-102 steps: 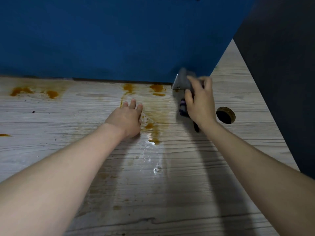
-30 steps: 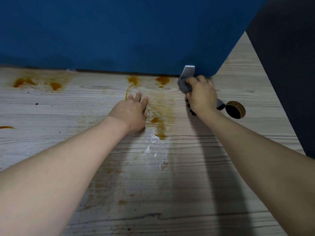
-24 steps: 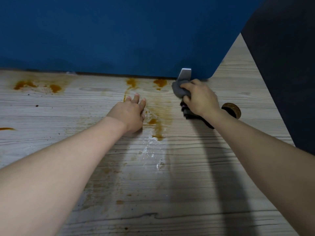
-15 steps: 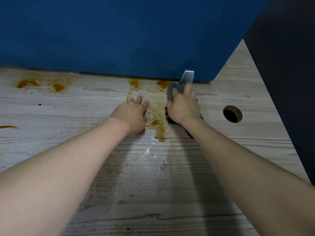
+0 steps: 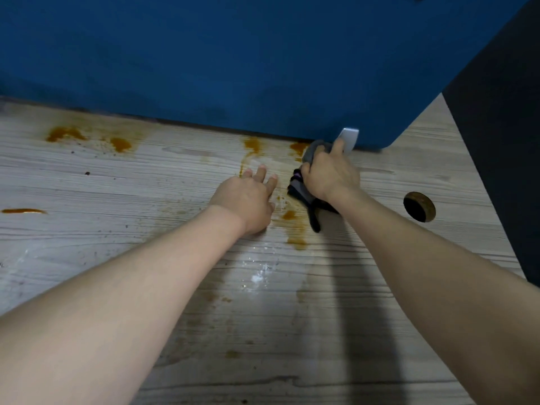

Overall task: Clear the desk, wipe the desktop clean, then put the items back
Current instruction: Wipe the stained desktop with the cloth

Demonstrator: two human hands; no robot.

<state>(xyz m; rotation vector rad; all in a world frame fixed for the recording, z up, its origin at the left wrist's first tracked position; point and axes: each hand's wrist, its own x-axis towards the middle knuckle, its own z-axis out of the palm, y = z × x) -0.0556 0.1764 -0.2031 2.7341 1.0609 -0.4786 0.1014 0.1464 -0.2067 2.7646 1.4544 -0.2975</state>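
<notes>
The pale wood-grain desktop (image 5: 146,206) carries orange-brown stains: two at the back left (image 5: 87,138), a streak at the far left (image 5: 23,211), and a run in the middle (image 5: 292,220). My right hand (image 5: 327,173) is shut on a crumpled grey and dark cloth (image 5: 304,194), pressed on the desk near the back edge over a stain. My left hand (image 5: 248,197) lies flat on the desk, fingers spread, just left of the cloth.
A blue partition (image 5: 233,62) stands along the back of the desk, with a grey metal bracket (image 5: 347,138) at its foot beside my right hand. A round cable hole (image 5: 419,206) sits at the right. The desk's right edge meets a dark panel (image 5: 502,141).
My right hand has rubbed the cloth from near the bracket leftward onto the middle stains, then back a little to the right. My left hand stays planted.
</notes>
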